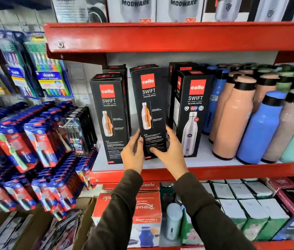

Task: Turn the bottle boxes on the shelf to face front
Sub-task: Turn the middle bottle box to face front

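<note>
Dark sleeves reach up from the bottom of the view, both arms stretched to the red shelf (142, 173) where the black bottle boxes stand. The left hand (132, 153) and the right hand (172, 150) bracket the lower end of the middle box (149, 105), one on each side. The left fingers (137, 137) are curled against its left edge; the right fingers (171, 135) wrap its right edge, with the right thumb laid across the printed panel low down. Both hands press the box between them, neither fully closed.

The middle box stands with its long axis upright, tipped slightly, its top leaning toward 11 o'clock. It rises toward 12 o'clock from the fingers, so nearly all of its length sits above the grip. Its base looks lifted just clear of the shelf, though the hands hide that edge. The face showing carries a cutaway bottle drawing, as does the left box (109, 114) at 9 o'clock of it. The right box (191, 112) at 3 o'clock shows a whole steel bottle with badges, which I take to be the front.

So the held box likely needs a turn about its upright axis. Both hands are equally near. Loose bottles (232, 120) crowd further toward 3 o'clock.
</note>
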Demonstrator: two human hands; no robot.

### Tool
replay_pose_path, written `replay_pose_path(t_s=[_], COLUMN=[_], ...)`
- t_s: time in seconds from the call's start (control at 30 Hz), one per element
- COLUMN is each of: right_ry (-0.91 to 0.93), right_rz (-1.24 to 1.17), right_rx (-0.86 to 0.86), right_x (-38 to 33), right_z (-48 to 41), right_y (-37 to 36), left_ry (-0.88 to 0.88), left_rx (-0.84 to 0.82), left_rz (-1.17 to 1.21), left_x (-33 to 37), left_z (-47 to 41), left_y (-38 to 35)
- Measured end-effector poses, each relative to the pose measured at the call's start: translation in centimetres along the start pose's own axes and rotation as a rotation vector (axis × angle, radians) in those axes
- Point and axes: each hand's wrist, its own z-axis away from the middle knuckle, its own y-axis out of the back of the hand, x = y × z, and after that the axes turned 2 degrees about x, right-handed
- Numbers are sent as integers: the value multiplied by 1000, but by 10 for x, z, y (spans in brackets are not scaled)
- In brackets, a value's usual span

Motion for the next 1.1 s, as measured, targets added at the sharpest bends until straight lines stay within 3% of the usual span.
replay_pose_path(t_s=[0.37, 0.5, 0.63, 0.73, 1.1], right_ry=[16, -15, -40, -43, 3], right_rz=[14, 0, -54, -69, 0], right_rx=[48, 75, 23, -50, -180], right_x=[-9, -11, -6, -3, 4], right_z=[-7, -8, -10, -10, -13], right_y=[-3, -1, 4, 9, 13], left_ry=[26, -79, -72, -75, 0], left_rx=[3, 13, 50, -9, 39], left_rz=[175, 83, -61, -158, -139], left_x=[6, 11, 8, 5, -4], left_z=[12, 13, 3, -4, 0], left_y=[-2, -2, -1, 0, 0])
